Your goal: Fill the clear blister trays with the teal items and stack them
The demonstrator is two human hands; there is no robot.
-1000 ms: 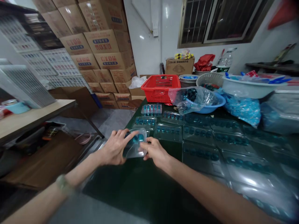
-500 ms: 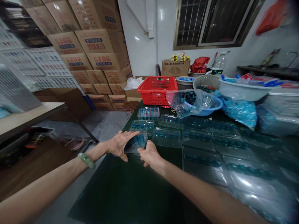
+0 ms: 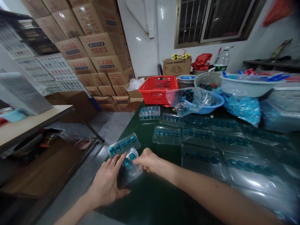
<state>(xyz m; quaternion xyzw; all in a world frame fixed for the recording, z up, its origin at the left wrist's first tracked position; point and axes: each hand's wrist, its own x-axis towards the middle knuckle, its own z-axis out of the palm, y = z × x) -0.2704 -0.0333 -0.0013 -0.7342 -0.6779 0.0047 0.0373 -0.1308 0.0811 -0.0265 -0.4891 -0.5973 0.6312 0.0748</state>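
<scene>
My left hand [image 3: 106, 182] grips a clear plastic blister tray [image 3: 129, 167] holding teal pieces, its fingers curled over the tray's left side. My right hand [image 3: 148, 161] meets the tray's right side, with the fingertips pressing on it. The tray is tilted and partly hidden by my fingers. Just beyond my left fingers, a second blister tray [image 3: 124, 144] with a row of teal pieces lies near the left edge of the dark green table [image 3: 142, 197].
Several similar trays [image 3: 198, 137] cover the table to the right. Behind them are a red plastic basket [image 3: 158, 90], a blue basin under a plastic bag [image 3: 195, 100] and a white basin [image 3: 243, 86]. Stacked cartons [image 3: 98, 59] stand beyond the table's far left.
Both hands have moved nearer me and leftward, with the held tray now tilted. A second tray now lies near the table's left edge, and the tray formerly just beyond my hands is gone from that spot.
</scene>
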